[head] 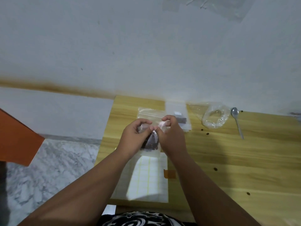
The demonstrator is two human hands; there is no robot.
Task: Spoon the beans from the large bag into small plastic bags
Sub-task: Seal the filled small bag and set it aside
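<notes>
**Both hands pinch small bag top**

Left hand (136, 136) and right hand (172, 134) meet above the table (244, 160), fingers curled, pinching the small bag (150, 142) of beans. Bag's upper edge hidden by fingers. Spoon (237, 121) lies well apart, right.

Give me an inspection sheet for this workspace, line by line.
Surface: wooden table, stray beans scattered on it.
Job's things: small bag with dark beans, held up; spoon lying idle; crumpled large bag; another filled bag behind.
Clutter: label sheet.
Grippers: left hand and right hand pinch the small bag's top.
Cables: nothing seen.
Surroundings: white wall, marble floor, orange object at left.
</notes>
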